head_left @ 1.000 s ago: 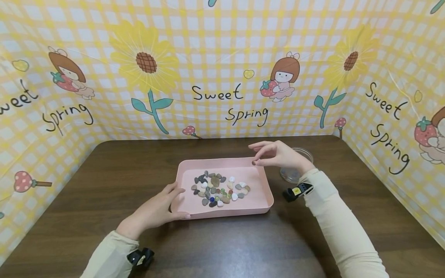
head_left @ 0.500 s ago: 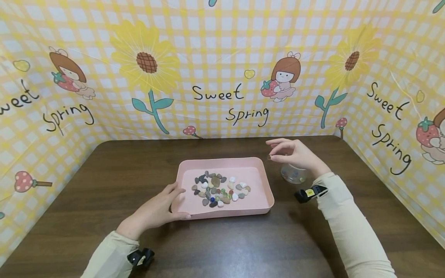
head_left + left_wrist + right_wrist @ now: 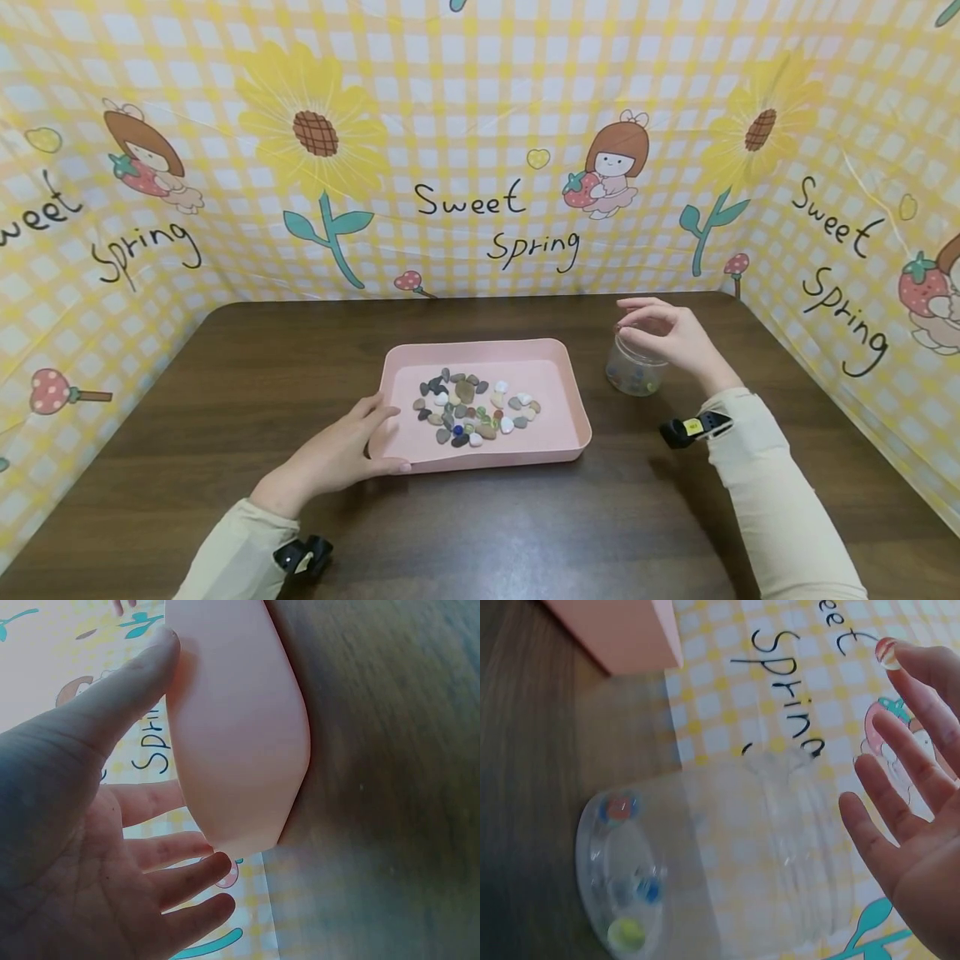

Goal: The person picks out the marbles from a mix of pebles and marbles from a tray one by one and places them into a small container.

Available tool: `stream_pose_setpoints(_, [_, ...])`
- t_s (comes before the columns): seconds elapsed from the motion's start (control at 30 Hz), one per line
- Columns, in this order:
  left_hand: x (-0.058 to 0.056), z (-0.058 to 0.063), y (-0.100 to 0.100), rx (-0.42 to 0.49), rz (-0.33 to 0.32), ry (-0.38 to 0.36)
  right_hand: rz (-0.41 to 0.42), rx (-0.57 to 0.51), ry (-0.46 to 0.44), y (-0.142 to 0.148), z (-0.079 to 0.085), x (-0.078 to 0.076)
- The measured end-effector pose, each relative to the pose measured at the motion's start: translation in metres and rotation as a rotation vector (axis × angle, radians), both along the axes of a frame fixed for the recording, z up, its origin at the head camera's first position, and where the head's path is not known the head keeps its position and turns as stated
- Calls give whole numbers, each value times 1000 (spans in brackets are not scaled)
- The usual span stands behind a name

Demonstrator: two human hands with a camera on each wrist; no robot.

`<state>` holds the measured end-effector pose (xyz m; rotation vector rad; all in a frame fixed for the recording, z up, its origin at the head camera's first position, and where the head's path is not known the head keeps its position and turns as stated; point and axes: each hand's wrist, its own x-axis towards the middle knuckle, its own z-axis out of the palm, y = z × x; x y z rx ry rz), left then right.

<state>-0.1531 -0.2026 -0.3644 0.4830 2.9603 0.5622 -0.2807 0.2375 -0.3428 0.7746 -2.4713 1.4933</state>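
Observation:
My right hand (image 3: 678, 337) pinches a clear marble with a red swirl (image 3: 887, 654) between thumb and forefinger, just above the mouth of a clear jar (image 3: 630, 371). Its other fingers are spread. Several coloured marbles lie at the jar's bottom, among them a yellow-green marble (image 3: 626, 934) and a blue marble (image 3: 649, 889). My left hand (image 3: 330, 450) rests against the left end of a pink tray (image 3: 555, 400), its thumb at the near corner and its fingers fairly straight along the side. Mixed pebbles (image 3: 465, 392) and marbles, including a dark blue marble (image 3: 457, 431), lie spread inside the tray.
The dark wooden table (image 3: 480, 533) carries the tray, with the jar to its right. A yellow checked cloth (image 3: 465, 100) with flower and girl prints stands behind the table and along both sides.
My right hand has moved right from above the tray's far right corner to over the jar, still pinching the marble. The left hand and the tray have stayed in place.

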Motion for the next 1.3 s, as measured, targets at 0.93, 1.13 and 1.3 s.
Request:
stream_pose_setpoints(0.93, [0,0,0,0,2,-4,-287,131,136,28,-23,3])
stream_pose_setpoints(1.13, [1,1,0,-1,5,-12,-323,179,101,29,-25,4])
stream_pose_setpoints(1.3, [0,1,1,-3,11,-19,-302,159,76,31,-27,6])
